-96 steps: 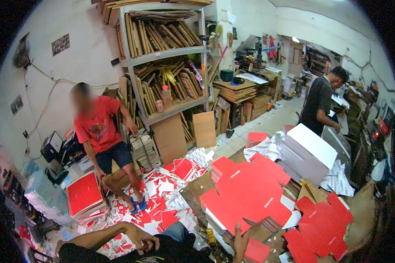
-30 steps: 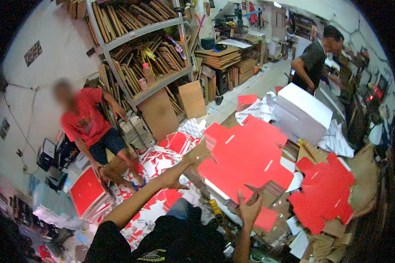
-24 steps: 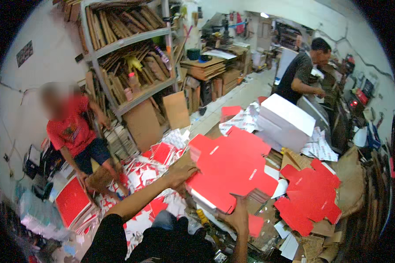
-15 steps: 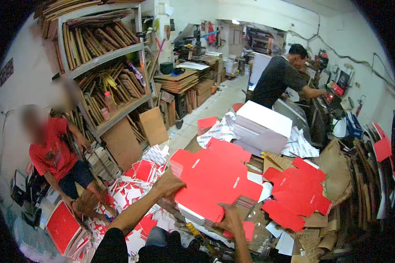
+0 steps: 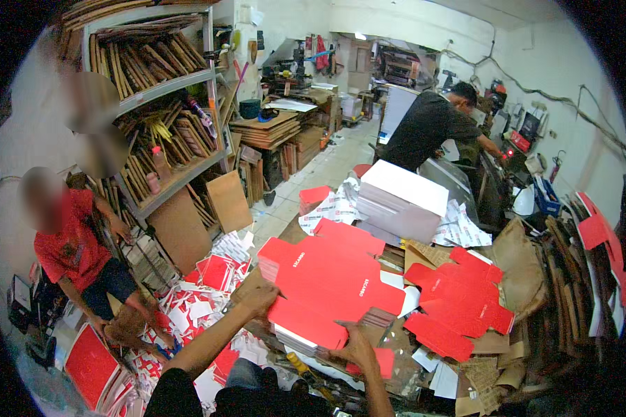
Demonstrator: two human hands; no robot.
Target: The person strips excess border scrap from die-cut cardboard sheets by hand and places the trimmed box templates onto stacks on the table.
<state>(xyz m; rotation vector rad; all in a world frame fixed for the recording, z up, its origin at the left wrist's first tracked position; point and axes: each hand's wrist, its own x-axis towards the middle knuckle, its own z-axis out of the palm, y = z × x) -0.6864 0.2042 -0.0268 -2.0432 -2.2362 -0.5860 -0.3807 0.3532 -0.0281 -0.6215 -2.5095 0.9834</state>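
Observation:
A thick stack of red die-cut box blanks [image 5: 334, 281] lies in front of me, flat and with its edges roughly lined up. My left hand [image 5: 259, 300] holds its left side, the thumb by the upper edge and the other fingers partly hidden. At the near right corner my right hand [image 5: 355, 345] grips the stack, thumb near the top and fingers down along the side. To the right of this stack lie more red box blanks [image 5: 455, 295], out of my hands' reach of contact. Below my right hand is a small red piece [image 5: 379, 363].
Behind the blanks stands a tall stack of white sheets [image 5: 405, 198]. Red and white offcuts [image 5: 188, 309] cover the floor at left, near a seated person [image 5: 73, 226]. A metal shelf [image 5: 163, 85] holds many brown boards. Another person [image 5: 424, 132] works at a machine.
The whole view has shifted slightly, so things sit a little farther left in it. Both my hands stay on the stack of red box blanks.

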